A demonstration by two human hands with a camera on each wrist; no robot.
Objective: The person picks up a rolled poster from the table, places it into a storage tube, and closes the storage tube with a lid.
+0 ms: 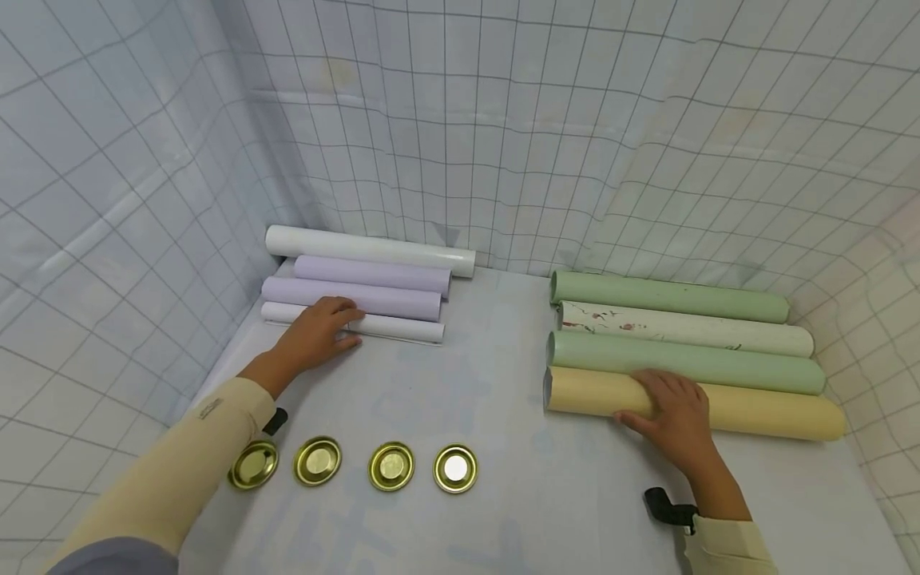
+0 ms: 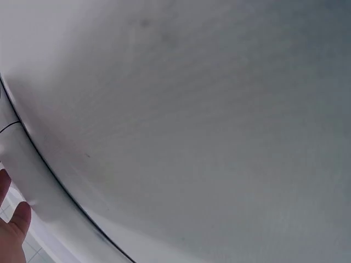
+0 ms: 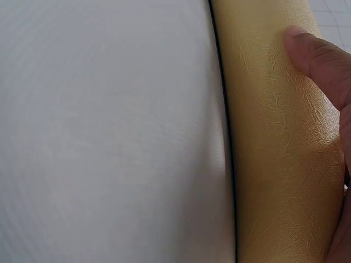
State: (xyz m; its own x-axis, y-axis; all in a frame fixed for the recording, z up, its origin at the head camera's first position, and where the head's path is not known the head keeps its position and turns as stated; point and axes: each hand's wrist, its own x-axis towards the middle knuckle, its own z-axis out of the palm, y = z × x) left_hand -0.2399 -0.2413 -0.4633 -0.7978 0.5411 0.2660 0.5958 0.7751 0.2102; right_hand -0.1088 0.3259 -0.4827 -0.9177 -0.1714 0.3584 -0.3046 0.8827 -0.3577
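Gridded sheeting [image 1: 503, 96] is hanging beyond; relaxed, my right fingers [image 1: 679, 385] are crossing a sideways yellow roll [image 1: 776, 411], left fingers [image 1: 334, 303] a white roll [image 1: 402, 327].

1. In the head view, the left hand [image 1: 312, 335] covers a stretch of the slim, plain white roll [image 1: 402, 327].
2. There too, the right hand [image 1: 676, 415] hides part of the long, yellow, crease-textured roll [image 1: 769, 410].
3. We find the printed marks [image 1: 210, 409] on the cream cloth left sleeve [image 1: 183, 459] too small to read.
4. The bottom edge cuts off the cream cloth right sleeve [image 1: 729, 547].
5. In the left wrist view, we lose most of the left hand past the left edge; the broad pale grey surface [image 2: 219, 137] is too blurred to name.
6. In the right wrist view, the right edge crops the right hand, and we see neither end of the yellow roll.
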